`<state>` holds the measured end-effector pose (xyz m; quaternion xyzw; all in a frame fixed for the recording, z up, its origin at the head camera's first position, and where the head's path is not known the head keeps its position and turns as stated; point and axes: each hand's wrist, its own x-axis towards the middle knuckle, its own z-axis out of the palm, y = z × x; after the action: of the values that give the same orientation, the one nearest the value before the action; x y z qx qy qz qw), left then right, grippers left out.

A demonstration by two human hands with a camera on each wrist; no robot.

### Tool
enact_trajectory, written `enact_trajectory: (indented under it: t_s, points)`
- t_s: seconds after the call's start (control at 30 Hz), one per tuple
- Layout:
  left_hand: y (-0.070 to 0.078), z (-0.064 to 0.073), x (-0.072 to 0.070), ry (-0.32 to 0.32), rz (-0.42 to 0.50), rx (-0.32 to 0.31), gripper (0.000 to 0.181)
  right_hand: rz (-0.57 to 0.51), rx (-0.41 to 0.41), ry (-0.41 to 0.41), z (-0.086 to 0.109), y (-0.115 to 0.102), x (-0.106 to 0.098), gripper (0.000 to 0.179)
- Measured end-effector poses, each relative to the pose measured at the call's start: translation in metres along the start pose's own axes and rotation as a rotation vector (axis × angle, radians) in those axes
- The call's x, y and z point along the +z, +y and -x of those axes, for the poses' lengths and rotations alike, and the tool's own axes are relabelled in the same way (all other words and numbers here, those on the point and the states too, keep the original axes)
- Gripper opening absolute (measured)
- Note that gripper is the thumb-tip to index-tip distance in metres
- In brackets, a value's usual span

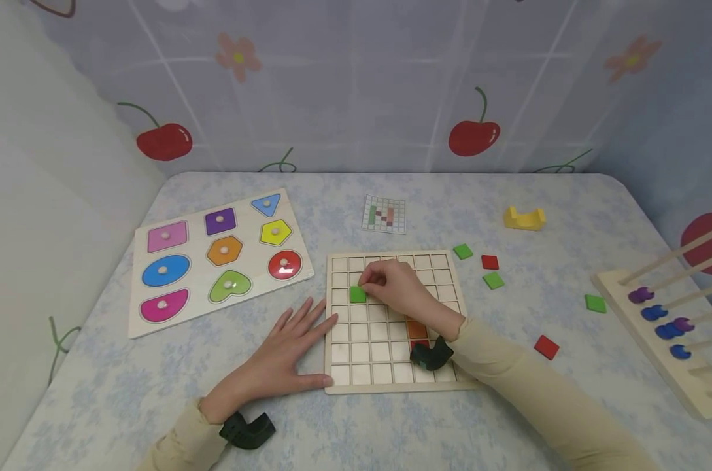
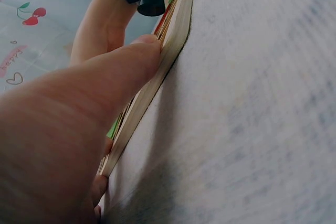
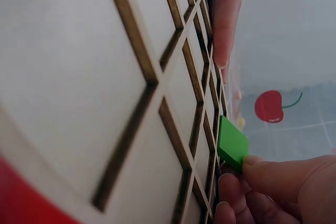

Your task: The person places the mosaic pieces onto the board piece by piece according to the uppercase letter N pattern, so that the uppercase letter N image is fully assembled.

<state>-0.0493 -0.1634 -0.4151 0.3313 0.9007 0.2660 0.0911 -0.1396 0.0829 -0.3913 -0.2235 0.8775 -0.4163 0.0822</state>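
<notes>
Gripping a green tile (image 1: 358,294) between thumb and fingers, my right hand (image 1: 398,288) holds it at the ten o'clock region of the grid board (image 1: 360,353). My left hand (image 1: 282,361), fingers extended and spread, touches the board's edge at eight o'clock. A printed card (image 1: 384,214) lies beyond at twelve; a red tile (image 1: 490,262) lies at two.
</notes>
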Motion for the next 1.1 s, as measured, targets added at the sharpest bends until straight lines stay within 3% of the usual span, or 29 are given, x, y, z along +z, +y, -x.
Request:
enact_trajectory:
  t_s: [0.33, 0.57, 0.8, 0.93, 1.1]
  points:
    - [0.0, 0.001, 0.0, 0.003, -0.005, 0.002, 0.089, 0.096, -0.01, -0.036, 0.001, -0.004, -0.003, 0.009]
    - [0.0, 0.0, 0.001, 0.004, -0.008, -0.001, 0.089, -0.07, 0.014, -0.025, 0.012, 0.004, -0.034, 0.018]
    - [-0.001, 0.001, 0.001, 0.015, -0.009, 0.011, 0.089, -0.252, 0.117, 0.116, 0.051, 0.042, -0.093, 0.03]
    - [-0.001, 0.0, 0.001, 0.005, -0.009, -0.005, 0.09, -0.259, 0.221, 0.207, 0.075, 0.07, -0.118, 0.038]
    - [0.0, 0.0, 0.001, 0.004, -0.011, -0.007, 0.09, -0.179, 0.357, 0.226, 0.096, 0.098, -0.133, 0.044]
